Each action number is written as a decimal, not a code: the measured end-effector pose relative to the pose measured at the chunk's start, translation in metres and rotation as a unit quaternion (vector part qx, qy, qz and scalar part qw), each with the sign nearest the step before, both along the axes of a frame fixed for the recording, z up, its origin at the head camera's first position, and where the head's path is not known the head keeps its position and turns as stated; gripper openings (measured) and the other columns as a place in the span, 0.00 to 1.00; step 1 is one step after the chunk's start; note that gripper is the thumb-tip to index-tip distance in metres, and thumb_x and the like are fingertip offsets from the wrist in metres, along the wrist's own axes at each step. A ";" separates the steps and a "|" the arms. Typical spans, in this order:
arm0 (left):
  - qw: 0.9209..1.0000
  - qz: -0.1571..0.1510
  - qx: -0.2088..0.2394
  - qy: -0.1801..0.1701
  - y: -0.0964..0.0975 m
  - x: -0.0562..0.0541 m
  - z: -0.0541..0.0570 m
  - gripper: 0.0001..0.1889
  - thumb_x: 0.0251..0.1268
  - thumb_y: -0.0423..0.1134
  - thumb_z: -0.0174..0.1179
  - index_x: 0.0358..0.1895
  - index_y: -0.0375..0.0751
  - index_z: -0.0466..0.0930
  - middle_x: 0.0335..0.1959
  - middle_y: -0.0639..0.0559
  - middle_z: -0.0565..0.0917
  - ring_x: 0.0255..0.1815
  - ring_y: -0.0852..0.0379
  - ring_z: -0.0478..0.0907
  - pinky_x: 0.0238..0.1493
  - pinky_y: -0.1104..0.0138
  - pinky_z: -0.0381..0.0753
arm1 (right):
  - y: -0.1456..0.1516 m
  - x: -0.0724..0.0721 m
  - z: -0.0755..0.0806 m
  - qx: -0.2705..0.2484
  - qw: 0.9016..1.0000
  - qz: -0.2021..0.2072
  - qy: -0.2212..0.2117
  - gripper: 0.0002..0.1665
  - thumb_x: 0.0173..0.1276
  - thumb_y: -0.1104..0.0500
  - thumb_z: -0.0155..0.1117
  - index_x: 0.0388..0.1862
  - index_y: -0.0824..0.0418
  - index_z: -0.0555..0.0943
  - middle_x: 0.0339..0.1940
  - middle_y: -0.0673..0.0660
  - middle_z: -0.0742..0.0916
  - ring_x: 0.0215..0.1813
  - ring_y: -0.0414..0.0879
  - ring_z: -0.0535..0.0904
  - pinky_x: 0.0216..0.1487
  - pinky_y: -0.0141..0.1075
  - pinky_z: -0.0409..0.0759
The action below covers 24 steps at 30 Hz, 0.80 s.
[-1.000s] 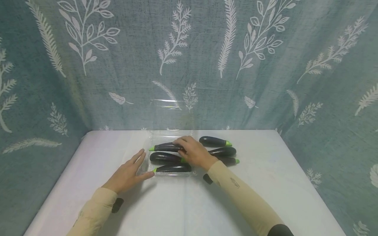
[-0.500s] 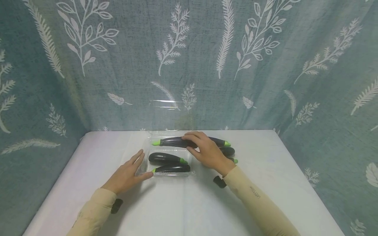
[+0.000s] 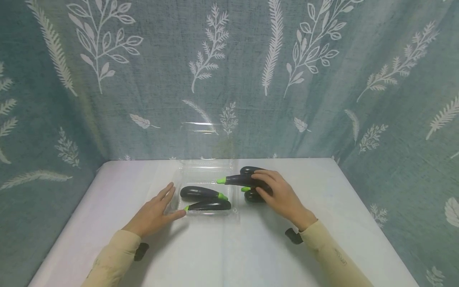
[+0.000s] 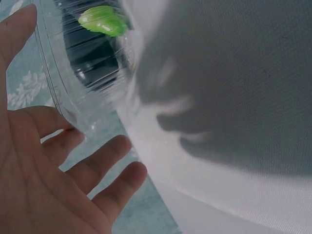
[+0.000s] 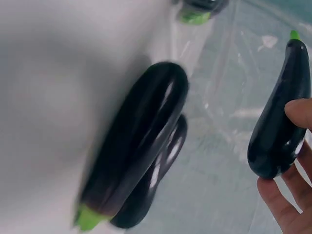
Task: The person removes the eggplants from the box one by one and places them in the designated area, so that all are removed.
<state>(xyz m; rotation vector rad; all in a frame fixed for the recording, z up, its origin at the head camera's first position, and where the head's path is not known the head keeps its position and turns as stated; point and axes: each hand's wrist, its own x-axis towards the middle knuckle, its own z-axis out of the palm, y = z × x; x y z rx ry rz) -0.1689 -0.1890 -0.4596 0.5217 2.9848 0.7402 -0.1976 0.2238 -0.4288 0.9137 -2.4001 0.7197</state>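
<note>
My right hand (image 3: 281, 199) holds a dark eggplant (image 3: 238, 180) by its thick end, its green stem pointing left, right of the clear plastic clamshell box (image 3: 204, 173). The right wrist view shows thumb and fingers around this eggplant (image 5: 280, 117). My left hand (image 3: 152, 215) rests at the box's left side with fingers spread; in the left wrist view its fingertips touch the clear wall (image 4: 53, 92). Inside the box lie two eggplants, one in the middle (image 3: 199, 193) and one along the near side (image 3: 211, 205).
More eggplants lie on the white table (image 3: 222, 247) right of the box, one at the back (image 3: 248, 170) and another nearer (image 3: 253, 196), partly hidden by the right hand. The raised lid (image 3: 206, 139) stands before a leaf-patterned curtain (image 3: 143, 79).
My right hand has lifted an eggplant out of the back of the box and carried it right, over the eggplants on the table. The left hand has stayed in place.
</note>
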 end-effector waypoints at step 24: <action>1.000 0.000 0.011 -0.017 0.002 0.000 0.000 0.53 0.67 0.71 0.54 0.81 0.35 0.49 0.83 0.42 0.49 0.76 0.29 0.57 0.71 0.34 0.58 | 0.080 0.034 -0.050 0.055 0.998 -0.029 0.004 0.29 0.57 0.67 0.78 0.59 0.57 0.83 0.60 0.55 0.83 0.62 0.51 0.78 0.65 0.41 0.75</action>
